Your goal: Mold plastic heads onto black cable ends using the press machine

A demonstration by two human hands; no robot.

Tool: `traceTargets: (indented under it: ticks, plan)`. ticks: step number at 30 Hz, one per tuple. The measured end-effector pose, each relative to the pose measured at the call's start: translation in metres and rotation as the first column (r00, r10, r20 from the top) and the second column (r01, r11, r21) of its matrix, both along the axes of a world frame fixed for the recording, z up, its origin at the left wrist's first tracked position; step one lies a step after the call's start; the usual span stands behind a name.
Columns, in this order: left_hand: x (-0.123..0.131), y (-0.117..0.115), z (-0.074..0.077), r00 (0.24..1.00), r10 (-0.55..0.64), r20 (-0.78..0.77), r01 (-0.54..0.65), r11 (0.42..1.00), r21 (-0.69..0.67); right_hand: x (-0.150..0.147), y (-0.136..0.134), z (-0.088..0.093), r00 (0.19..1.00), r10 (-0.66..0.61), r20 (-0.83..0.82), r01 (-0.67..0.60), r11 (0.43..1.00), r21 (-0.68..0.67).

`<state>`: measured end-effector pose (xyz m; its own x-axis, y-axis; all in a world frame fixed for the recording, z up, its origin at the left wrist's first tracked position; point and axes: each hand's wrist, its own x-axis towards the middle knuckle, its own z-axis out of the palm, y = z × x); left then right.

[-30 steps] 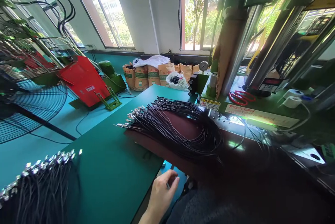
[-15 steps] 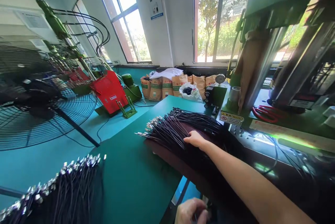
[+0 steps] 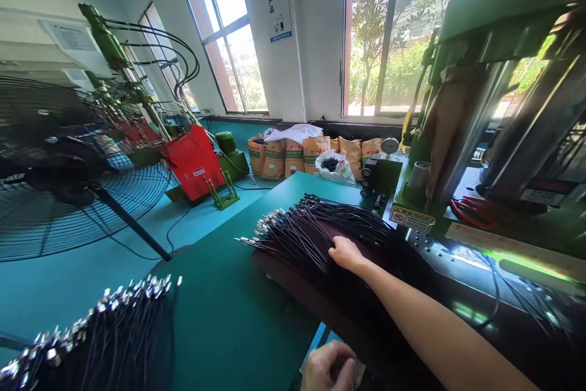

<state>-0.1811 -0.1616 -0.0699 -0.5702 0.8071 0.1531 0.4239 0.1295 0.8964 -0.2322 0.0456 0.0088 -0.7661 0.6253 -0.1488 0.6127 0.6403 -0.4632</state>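
A thick bundle of black cables (image 3: 297,235) with pale metal ends lies on a dark brown sheet (image 3: 293,284) over the green table (image 3: 229,318). My right hand (image 3: 347,254) reaches in from the right and pinches at the right part of this bundle; thin cables run to its fingertips. At the bottom edge, my left hand (image 3: 330,366) is curled with its fingers together, and what it holds, if anything, is hidden. Another pile of black cables with shiny ends (image 3: 123,330) lies at the lower left.
A green press machine (image 3: 480,196) with steel columns stands at the right. The large black fan (image 3: 68,165) is at the left, with a red machine (image 3: 192,162) behind it. Brown sacks (image 3: 295,159) stand below the windows beyond the table.
The view has shifted slightly. My right hand has moved a little to the right and down in the picture, still at the cables. My left hand stays curled at the bottom edge.
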Motion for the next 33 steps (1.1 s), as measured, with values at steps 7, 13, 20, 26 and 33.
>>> traceTargets:
  ticks: [7, 13, 20, 26, 33]
  plan:
    - [-0.022, -0.005, 0.037, 0.992, 0.091, 0.090, -0.090, 0.996, -0.017, 0.007, -0.024, 0.021, 0.976, 0.196, -0.098, -0.178, 0.969, 0.169]
    - [-0.076, 0.001, 0.042, 0.929, 0.370, 0.023, -0.370, 0.921, 0.123, -0.012, -0.050, 0.018, 0.976, 0.211, -0.056, -0.203, 0.972, 0.119]
    - [-0.092, 0.005, 0.021, 0.851, 0.526, -0.021, -0.513, 0.837, 0.189, -0.021, -0.054, 0.002, 0.945, 0.295, -0.142, -0.302, 0.953, -0.025]
    - [-0.090, 0.005, 0.020, 0.855, 0.513, -0.083, -0.495, 0.852, 0.171, -0.017, -0.051, 0.004, 0.892, 0.382, -0.242, -0.417, 0.901, -0.117]
    - [-0.090, 0.010, 0.023, 0.829, 0.420, -0.369, -0.413, 0.905, 0.100, -0.008, -0.048, 0.039, 0.891, 0.424, -0.162, -0.438, 0.897, -0.061]
